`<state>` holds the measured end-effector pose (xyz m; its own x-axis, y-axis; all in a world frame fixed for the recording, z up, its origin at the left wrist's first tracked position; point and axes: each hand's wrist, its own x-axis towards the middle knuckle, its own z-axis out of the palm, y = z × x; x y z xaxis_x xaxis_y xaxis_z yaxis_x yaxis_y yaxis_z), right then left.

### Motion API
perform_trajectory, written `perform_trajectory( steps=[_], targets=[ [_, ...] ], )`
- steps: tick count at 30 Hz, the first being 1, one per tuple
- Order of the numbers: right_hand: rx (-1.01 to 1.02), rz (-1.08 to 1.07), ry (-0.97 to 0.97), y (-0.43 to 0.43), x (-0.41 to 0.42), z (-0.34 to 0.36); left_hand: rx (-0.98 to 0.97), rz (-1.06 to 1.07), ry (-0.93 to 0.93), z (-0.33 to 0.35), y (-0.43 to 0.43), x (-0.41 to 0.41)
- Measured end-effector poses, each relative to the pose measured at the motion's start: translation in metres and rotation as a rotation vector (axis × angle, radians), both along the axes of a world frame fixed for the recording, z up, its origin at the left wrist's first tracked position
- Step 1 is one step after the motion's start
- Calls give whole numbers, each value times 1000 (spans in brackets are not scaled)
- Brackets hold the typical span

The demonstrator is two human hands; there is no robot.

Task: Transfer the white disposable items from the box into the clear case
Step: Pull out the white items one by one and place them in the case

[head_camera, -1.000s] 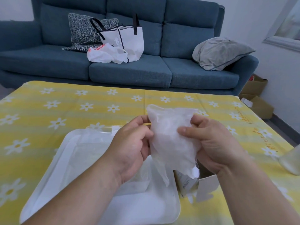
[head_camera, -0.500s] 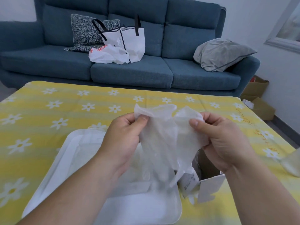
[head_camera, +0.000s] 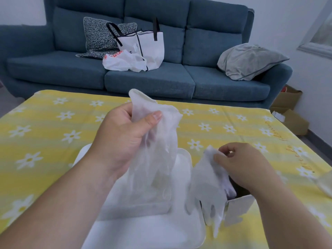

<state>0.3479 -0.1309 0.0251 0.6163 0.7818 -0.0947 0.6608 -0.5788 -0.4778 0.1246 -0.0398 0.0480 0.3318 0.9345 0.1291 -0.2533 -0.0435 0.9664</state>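
Observation:
My left hand (head_camera: 124, 133) grips a bunch of thin translucent white gloves (head_camera: 158, 141) by the cuffs, lifted above the clear case (head_camera: 136, 209). The gloves' fingers hang down into the case. My right hand (head_camera: 240, 164) pinches the cuff of another white glove (head_camera: 206, 186), whose fingers dangle over the edge of the small cardboard box (head_camera: 239, 205) at the lower right. The clear case stands on a white tray (head_camera: 185, 230). The inside of the box is mostly hidden by my right hand and the glove.
The tray and box sit on a yellow tablecloth with white daisies (head_camera: 45, 133). Beyond the table stands a blue sofa (head_camera: 149, 81) with bags and cushions. Open cardboard boxes (head_camera: 291, 114) lie on the floor at the right. A clear object (head_camera: 325, 184) shows at the right edge.
The bundle held in both hands has come apart. My left hand has risen with most of the gloves, and my right hand has dropped toward the box with one glove.

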Motion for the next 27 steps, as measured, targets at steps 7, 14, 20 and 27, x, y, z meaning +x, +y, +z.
perform_trajectory(
  steps=[7,14,20,27],
  targets=[
    [429,270,998,10,-46,18,-149,-205,-87,-2,-7,0],
    [596,373,1268,16,-62,21,-80,-245,136,-10,-2,-14],
    [552,486,1154,15,-63,21,-328,-635,-71,-25,5,-26],
    [515,436,854,9,-56,26,-463,-589,48,-28,-3,-13]
  ],
)
